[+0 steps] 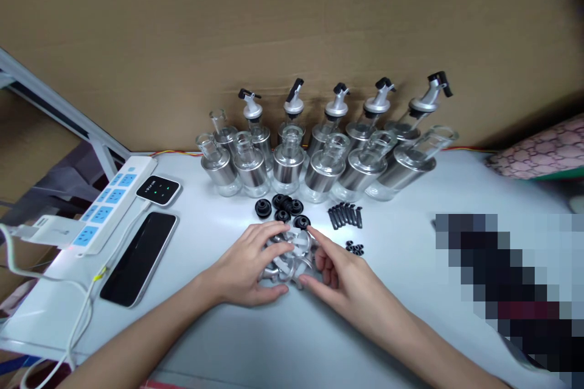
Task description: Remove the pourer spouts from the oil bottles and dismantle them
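Observation:
Silver-grey pourer spout parts (298, 266) lie in a small pile on the white table. My left hand (244, 264) rests against the pile's left side, fingers apart and partly over it. On the right side, my right hand (344, 276) has its index finger and thumb stretched apart around the pile's edge, with the other fingers curled. Neither hand visibly grips a part. Just beyond the fingertips sit several black ribbed stoppers (263, 208). Several black levers (345, 216) lie in a row to the right, with small black pieces (354, 248) nearer to me.
Glass bottles with steel bands (288, 164) stand in two rows; several rear ones carry pourers (336, 107). Cardboard (292, 24) rises behind. At left are a power strip (107, 203), a phone (139, 258), a small Wi-Fi device (159, 189) and cables. A pixelated area covers the right.

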Demonstrator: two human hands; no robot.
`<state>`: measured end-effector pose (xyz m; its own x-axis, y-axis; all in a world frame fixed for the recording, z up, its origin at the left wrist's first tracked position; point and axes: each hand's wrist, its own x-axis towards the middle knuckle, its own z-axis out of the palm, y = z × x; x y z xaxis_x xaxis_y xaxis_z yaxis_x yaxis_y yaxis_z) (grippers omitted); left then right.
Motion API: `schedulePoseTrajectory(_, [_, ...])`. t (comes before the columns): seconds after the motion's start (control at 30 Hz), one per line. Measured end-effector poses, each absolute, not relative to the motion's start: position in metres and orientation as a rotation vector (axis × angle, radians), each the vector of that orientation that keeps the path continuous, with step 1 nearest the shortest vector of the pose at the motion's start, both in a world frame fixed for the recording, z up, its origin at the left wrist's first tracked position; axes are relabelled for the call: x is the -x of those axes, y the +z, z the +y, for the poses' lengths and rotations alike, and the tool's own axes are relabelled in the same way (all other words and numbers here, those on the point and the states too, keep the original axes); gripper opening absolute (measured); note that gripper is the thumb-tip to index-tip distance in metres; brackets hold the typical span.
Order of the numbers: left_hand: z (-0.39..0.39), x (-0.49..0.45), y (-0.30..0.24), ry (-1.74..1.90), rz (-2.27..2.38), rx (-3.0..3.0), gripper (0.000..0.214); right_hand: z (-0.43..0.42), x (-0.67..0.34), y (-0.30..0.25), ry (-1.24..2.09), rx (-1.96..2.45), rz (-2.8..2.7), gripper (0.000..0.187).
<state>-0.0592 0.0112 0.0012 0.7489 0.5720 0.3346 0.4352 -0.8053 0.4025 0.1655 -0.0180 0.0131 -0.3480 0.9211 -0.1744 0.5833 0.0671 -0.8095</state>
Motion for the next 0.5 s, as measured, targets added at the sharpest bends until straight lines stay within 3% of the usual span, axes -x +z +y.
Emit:
schedulePoseTrajectory(0.1, [0.012,0.060,0.001,0.705,0.769,-2.666,0.049,-0.018,-0.167,0.016,1.160,1.466,-1.956,0.063])
schedulePoseTrajectory(0.2, [0.012,0.061,0.005,0.882,0.800,-2.731,0.038,-0.016,-0.173,0.023,1.076,1.359,-1.944,0.046])
schedulePoseTrajectory(0.37, [-0.008,0.049,0.014,1.228,0.657,-2.806,0.025,-0.002,-0.189,0.050,0.698,1.145,-1.697,0.023])
schedulePoseTrajectory(0.5, [-0.033,0.016,0.001,0.789,0.209,-2.786,0.028,0.019,-0.197,0.084,0.445,1.114,-1.637,0.017])
